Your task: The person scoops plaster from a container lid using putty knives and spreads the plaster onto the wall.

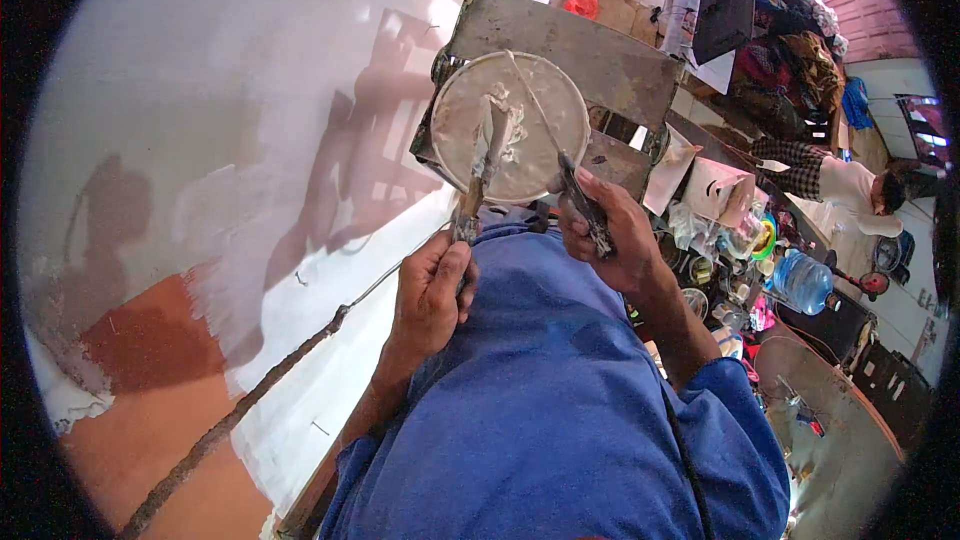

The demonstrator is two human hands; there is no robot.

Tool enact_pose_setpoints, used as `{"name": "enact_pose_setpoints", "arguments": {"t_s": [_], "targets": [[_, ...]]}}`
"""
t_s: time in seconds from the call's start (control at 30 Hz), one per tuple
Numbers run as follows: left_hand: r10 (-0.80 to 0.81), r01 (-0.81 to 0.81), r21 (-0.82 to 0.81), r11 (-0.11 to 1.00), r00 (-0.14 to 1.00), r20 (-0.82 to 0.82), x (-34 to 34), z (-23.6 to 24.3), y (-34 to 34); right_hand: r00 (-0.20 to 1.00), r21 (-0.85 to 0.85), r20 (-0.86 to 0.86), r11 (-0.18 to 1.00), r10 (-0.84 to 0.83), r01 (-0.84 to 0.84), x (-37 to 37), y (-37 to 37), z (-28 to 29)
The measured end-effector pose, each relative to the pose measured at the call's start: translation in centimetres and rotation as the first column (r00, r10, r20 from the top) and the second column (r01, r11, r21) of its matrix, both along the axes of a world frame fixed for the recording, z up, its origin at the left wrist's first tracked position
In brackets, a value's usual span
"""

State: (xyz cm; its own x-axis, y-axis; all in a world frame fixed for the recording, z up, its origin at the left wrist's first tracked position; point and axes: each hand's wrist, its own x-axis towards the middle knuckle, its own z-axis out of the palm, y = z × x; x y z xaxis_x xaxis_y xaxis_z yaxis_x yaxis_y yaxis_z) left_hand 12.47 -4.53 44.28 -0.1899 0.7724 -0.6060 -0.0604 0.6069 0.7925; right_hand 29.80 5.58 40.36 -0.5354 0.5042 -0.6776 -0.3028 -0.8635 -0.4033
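Note:
A round bucket [455, 105] of pale, thick wall filler stands in front of me on a worn metal-topped stand. My left hand [432, 285] is closed round the handle of a filler-smeared spreading tool [483, 172], whose far end, carrying a clump of filler, reaches over the bucket. Closed as well, my right hand [618, 235] grips the dark handle of a thin-bladed scraper [582, 202]. Its narrow blade, seen nearly edge-on, crosses above the bucket toward the far rim. The blade's full shape cannot be made out.
On the left runs a wall [150, 230], part white and part orange, with a rough groove [230, 425] and a cable. Beyond the stand [570, 30] lies tiled floor. Rightward are clutter, a blue water jug [800, 282] and another person [850, 180] in a pale top.

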Motion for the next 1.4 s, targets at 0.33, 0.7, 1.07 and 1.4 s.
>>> {"name": "enact_pose_setpoints", "arguments": {"t_s": [0.33,0.7,1.07,1.4], "targets": [[0.120,-0.114,-0.051,0.992,0.984,0.129,-0.5,-0.3,-0.5,0.944,0.184,0.215,0.938,0.252,-0.292,3.6,-2.0,0.8],[0.184,-0.184,-0.022,0.983,0.957,0.223,-0.6,0.2,-0.7,0.870,0.265,0.399,0.872,0.290,-0.412,2.8,-2.2,0.9],[0.099,-0.099,0.040,0.994,0.995,-0.009,0.6,-0.6,-0.1,0.799,0.441,0.477,0.686,0.367,-0.579,2.6,-3.4,1.8],[0.055,-0.049,0.046,0.998,0.989,-0.139,0.3,-0.8,-0.1,0.844,0.460,0.463,0.740,0.272,-0.491,-0.3,-2.9,0.6]]}}
